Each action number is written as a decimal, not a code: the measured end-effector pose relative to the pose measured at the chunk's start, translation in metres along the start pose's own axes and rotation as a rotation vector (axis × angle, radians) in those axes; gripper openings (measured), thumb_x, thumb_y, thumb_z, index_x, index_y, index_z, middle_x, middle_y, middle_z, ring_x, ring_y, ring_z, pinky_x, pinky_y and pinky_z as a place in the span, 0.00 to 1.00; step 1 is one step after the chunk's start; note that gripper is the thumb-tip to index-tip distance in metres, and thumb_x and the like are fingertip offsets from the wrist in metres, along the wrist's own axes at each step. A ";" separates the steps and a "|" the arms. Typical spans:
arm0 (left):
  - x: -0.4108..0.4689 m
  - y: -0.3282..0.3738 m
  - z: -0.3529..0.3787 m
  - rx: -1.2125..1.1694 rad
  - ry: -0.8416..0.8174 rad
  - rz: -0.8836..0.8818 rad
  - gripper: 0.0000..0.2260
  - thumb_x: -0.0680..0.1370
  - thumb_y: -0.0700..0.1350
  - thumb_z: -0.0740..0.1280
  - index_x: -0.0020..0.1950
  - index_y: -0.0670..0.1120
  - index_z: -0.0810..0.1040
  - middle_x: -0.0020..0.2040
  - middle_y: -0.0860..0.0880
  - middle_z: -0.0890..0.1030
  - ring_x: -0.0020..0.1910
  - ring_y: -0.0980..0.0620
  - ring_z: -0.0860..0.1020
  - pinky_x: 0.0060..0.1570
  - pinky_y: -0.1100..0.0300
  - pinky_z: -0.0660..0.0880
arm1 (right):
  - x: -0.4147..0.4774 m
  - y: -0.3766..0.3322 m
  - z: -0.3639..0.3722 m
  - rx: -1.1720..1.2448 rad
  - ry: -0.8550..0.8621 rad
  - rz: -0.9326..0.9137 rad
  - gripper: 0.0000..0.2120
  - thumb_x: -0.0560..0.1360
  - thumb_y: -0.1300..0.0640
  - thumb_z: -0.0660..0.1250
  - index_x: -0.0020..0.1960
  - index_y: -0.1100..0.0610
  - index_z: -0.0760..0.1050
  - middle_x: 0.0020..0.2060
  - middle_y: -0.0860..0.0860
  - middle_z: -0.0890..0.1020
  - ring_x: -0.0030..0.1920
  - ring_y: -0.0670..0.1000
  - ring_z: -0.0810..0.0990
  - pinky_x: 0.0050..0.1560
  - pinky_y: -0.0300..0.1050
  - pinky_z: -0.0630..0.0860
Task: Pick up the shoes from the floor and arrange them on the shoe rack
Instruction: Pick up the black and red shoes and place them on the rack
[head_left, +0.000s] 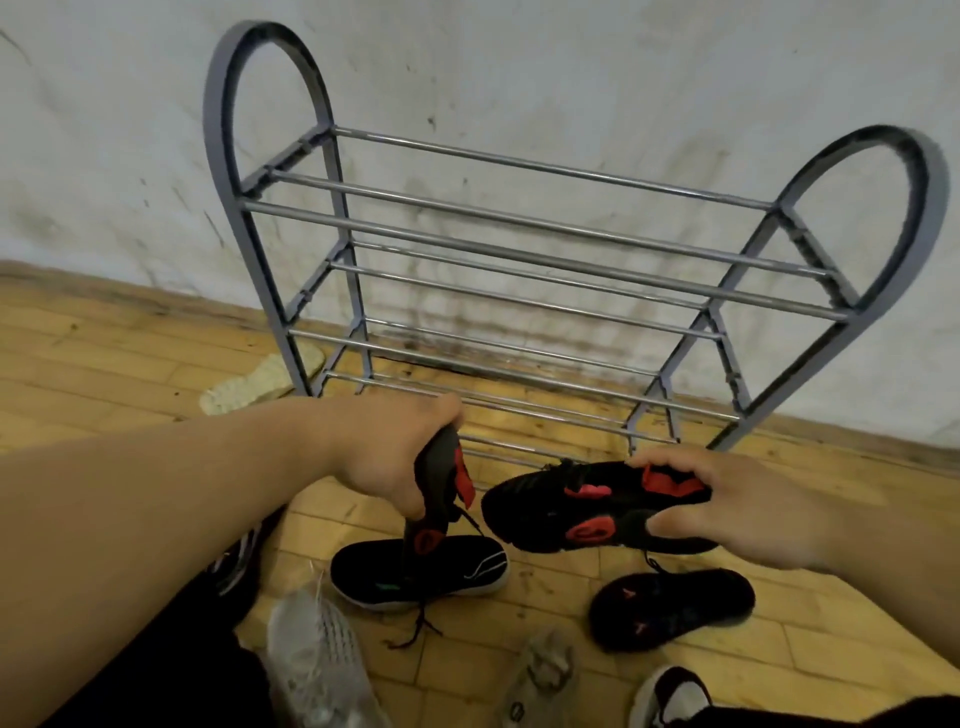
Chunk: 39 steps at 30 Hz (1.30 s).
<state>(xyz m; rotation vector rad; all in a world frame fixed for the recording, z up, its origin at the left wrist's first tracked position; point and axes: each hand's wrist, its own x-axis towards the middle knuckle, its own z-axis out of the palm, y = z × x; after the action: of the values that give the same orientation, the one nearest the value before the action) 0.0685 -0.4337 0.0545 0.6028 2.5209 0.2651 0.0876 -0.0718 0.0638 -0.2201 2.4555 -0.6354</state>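
Note:
My left hand (387, 449) grips a black and red sneaker (439, 499) by its heel, so the shoe hangs toe-down in front of the rack. My right hand (727, 506) holds the matching black and red sneaker (582, 506) on its side, fingers curled round its heel end. Both shoes are held just in front of the lowest bars of the grey metal shoe rack (545, 260), whose shelves hold nothing.
More shoes lie on the wooden floor: a black sneaker (421, 571), a black slipper (670, 605), a grey knit sneaker (317, 660), a pale shoe (540, 675), a dark shoe (670, 696) and a whitish shoe (260, 384) left of the rack. The rack stands against a stained wall.

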 end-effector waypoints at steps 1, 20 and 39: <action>0.000 -0.004 0.003 0.009 0.002 -0.018 0.32 0.65 0.57 0.81 0.57 0.55 0.63 0.49 0.53 0.74 0.45 0.52 0.76 0.43 0.49 0.79 | 0.009 0.003 0.014 -0.023 0.019 0.014 0.25 0.74 0.39 0.73 0.66 0.28 0.68 0.60 0.35 0.74 0.54 0.40 0.77 0.49 0.36 0.72; 0.022 -0.064 0.026 -0.239 -0.016 -0.088 0.43 0.69 0.50 0.82 0.78 0.59 0.63 0.72 0.57 0.68 0.69 0.51 0.71 0.60 0.59 0.71 | 0.142 0.046 0.272 0.379 0.411 0.568 0.33 0.80 0.35 0.61 0.80 0.36 0.51 0.81 0.57 0.50 0.76 0.66 0.62 0.70 0.63 0.70; 0.056 -0.058 0.034 -0.300 -0.052 -0.089 0.44 0.68 0.50 0.83 0.78 0.61 0.62 0.73 0.58 0.68 0.67 0.54 0.70 0.62 0.60 0.70 | 0.225 0.042 0.222 0.358 0.322 0.472 0.40 0.78 0.34 0.64 0.80 0.34 0.44 0.83 0.54 0.47 0.82 0.58 0.45 0.76 0.59 0.58</action>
<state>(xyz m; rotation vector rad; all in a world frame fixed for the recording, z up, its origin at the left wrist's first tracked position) 0.0228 -0.4565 -0.0174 0.3725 2.3863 0.5744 0.0332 -0.1876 -0.2280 0.6282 2.4967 -0.9281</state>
